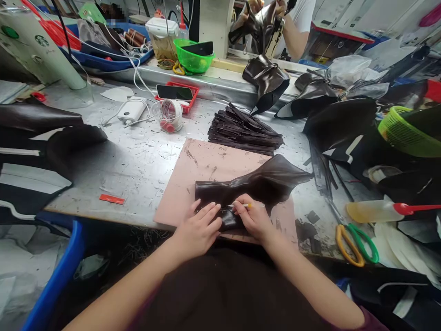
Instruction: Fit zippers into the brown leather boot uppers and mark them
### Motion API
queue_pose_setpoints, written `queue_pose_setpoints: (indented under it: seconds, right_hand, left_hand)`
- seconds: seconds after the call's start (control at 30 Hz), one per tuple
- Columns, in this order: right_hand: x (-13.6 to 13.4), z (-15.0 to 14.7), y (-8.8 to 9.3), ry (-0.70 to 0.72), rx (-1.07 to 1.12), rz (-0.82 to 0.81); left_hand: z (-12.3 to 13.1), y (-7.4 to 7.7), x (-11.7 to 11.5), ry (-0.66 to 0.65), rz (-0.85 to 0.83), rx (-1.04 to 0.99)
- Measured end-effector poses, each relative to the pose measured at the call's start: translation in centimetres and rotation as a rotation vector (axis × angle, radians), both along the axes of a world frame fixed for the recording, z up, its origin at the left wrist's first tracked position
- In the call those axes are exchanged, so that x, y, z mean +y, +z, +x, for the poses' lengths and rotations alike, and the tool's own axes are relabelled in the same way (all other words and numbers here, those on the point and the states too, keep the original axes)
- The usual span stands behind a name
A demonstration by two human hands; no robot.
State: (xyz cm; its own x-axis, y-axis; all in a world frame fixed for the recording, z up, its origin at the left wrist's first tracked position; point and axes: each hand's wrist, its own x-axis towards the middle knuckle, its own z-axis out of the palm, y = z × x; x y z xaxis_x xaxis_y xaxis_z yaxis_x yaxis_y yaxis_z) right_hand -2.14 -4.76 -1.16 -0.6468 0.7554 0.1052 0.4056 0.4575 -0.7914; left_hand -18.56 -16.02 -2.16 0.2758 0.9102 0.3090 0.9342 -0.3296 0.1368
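A dark brown shiny leather piece [262, 184] lies across a pink board [203, 168] on the grey worktable. My left hand [200, 227] presses flat on the piece's near end, fingers stretched out together. My right hand [253, 216] is closed in a pinch round a thin yellow-tipped stick [245, 205], its tip on the leather just right of my left fingertips. A stack of dark leather strips [244, 131] sits beyond the board.
Scissors with green and yellow handles [354, 241] and a squeeze bottle with a red nozzle [379, 211] lie at the right. A phone in a red tray [175, 93], a power bank [131, 110], green baskets and dark leather piles surround the board. Another person's arm [292, 34] works at the back.
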Motion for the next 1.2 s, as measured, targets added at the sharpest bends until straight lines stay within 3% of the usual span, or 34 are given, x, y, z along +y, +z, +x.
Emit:
queue_pose_setpoints:
  seconds: [0.33, 1.2]
  right_hand:
    - [-0.21, 0.03, -0.08, 0.028, 0.017, 0.141]
    - [-0.34, 0.05, 0.20, 0.048, 0.018, 0.182]
  left_hand:
    - [0.08, -0.28, 0.04, 0.000, 0.016, -0.001]
    - [0.19, -0.42, 0.08, 0.000, 0.021, 0.002]
